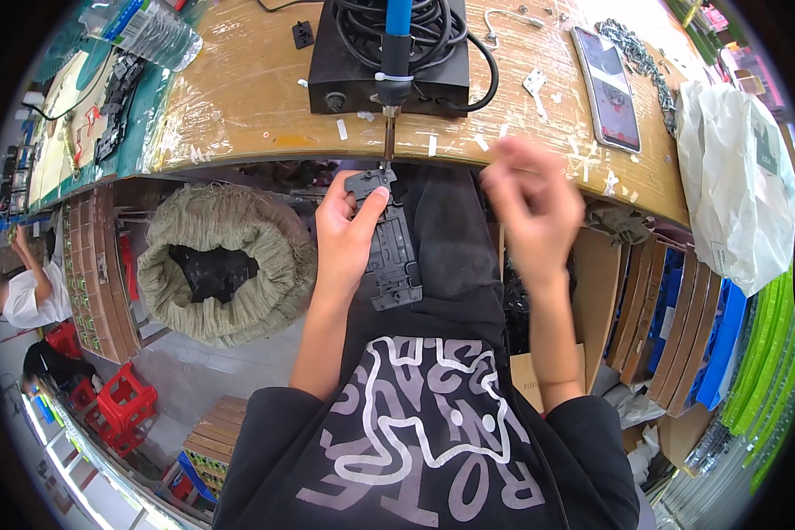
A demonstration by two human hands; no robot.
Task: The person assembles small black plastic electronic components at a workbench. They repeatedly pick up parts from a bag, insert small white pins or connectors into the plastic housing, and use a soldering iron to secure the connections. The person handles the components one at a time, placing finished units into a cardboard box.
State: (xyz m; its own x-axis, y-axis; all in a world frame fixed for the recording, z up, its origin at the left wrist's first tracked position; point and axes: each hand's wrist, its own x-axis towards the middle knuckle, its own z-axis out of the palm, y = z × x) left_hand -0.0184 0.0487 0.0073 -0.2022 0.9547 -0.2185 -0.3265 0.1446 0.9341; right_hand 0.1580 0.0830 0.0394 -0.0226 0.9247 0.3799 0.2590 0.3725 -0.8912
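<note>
My left hand grips a long black moulded plastic part, with the thumb lying across its upper end. The part hangs over my lap, just off the table's front edge. At its top end is the tip of an upright electric screwdriver with a blue and black body; whether the tip touches a screw is too small to tell. My right hand is raised to the right of the part, near the table edge. Its fingers are smeared by motion, and anything in them cannot be made out.
Behind the screwdriver stands a black box with coiled cable. A phone, a heap of small metal pieces and a white bag are at right. A cloth-rimmed bin stands at left; a water bottle lies far left.
</note>
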